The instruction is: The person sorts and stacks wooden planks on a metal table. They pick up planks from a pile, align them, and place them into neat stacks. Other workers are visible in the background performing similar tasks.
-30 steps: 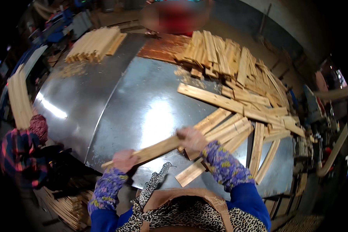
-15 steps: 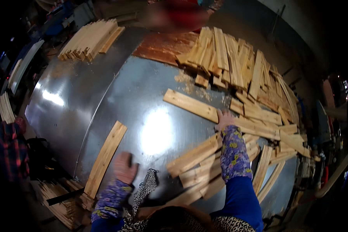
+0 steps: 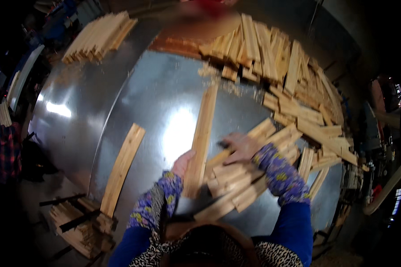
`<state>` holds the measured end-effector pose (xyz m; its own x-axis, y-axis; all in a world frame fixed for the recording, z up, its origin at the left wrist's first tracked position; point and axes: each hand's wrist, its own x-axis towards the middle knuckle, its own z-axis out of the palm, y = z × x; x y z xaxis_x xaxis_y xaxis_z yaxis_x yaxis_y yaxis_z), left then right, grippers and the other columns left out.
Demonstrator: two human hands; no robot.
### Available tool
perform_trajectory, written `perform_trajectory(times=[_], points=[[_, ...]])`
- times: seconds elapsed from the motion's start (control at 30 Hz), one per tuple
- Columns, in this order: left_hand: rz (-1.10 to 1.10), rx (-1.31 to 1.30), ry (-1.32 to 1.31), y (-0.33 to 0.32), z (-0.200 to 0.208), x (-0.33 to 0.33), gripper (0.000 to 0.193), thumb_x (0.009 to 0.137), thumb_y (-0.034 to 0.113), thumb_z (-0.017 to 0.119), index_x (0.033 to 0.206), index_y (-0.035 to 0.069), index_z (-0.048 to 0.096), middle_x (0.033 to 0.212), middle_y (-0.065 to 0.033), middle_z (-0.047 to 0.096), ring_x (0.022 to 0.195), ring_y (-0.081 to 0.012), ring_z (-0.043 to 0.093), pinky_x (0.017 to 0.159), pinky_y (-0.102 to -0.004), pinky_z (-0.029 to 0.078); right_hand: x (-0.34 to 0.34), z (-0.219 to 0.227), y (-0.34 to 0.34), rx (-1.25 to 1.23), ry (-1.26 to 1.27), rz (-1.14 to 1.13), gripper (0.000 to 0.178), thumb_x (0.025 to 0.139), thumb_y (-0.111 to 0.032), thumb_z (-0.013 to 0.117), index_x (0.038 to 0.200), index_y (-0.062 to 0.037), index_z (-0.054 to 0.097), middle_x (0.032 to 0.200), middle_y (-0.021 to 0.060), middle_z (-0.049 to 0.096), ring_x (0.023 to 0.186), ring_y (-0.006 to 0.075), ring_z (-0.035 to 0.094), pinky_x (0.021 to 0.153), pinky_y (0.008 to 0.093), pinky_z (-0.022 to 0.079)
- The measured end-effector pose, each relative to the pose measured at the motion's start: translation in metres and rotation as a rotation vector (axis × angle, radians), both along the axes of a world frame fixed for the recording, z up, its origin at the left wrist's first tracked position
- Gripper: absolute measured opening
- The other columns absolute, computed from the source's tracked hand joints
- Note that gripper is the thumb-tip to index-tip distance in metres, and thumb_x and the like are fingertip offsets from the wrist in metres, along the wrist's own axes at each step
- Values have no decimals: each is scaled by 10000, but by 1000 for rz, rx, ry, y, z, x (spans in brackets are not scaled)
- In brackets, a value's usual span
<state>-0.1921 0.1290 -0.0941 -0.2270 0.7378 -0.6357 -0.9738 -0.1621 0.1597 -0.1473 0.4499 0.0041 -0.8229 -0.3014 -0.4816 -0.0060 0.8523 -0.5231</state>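
My left hand (image 3: 182,164) grips the left edge of a long pale wooden board (image 3: 202,138) near its lower end. The board stands nearly lengthwise to me over the metal tabletop (image 3: 160,93). Just right of it, my right hand (image 3: 241,147) is over a loose heap of boards (image 3: 234,180), blurred, with thumb and fingers apart and no board in its grasp. A small dark smear by its fingertips cannot be made out. Another single board (image 3: 122,169) lies at the left, its near end at the table edge.
A big jumbled pile of boards (image 3: 265,53) fills the far right, beside a reddish-brown panel (image 3: 176,43) and scattered shavings. A neat stack of strips (image 3: 98,35) lies far left. More wood (image 3: 75,227) is stacked below the near left edge. A blurred person in red (image 3: 207,9) is opposite.
The board under my right hand has swung round to lie lengthwise and shifted left. My left hand has moved right and taken hold of it. My right hand has moved left, off the board.
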Motion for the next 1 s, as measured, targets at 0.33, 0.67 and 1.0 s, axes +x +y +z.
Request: perform_trajectory(times=[0.33,0.67,1.0], points=[[-124,-520,863,-80,-18,16,540,1019,231,692,1472,-64,680,1315,-139,779,1182,-231,725,1092,-374,550,109,-31,79,518,107,-46,1057,727,-465,903,1658,-170,501,1683,199,505,1595,421,413,1321,550,338],[41,-516,896,-156,15,49,508,1043,221,625,1443,-88,675,1303,-159,781,1173,-240,728,1072,-386,558,60,15,22,473,177,49,929,787,-617,870,1545,-158,590,1284,188,708,1234,398,686,1083,532,540],[-516,-1084,1367,-84,40,90,693,915,470,774,1459,65,631,1240,-257,776,1168,-459,747,1047,-522,589,5,-52,-186,-195,-161,-547,892,1090,-727,448,1493,53,611,1468,391,656,1396,536,623,1207,532,470]])
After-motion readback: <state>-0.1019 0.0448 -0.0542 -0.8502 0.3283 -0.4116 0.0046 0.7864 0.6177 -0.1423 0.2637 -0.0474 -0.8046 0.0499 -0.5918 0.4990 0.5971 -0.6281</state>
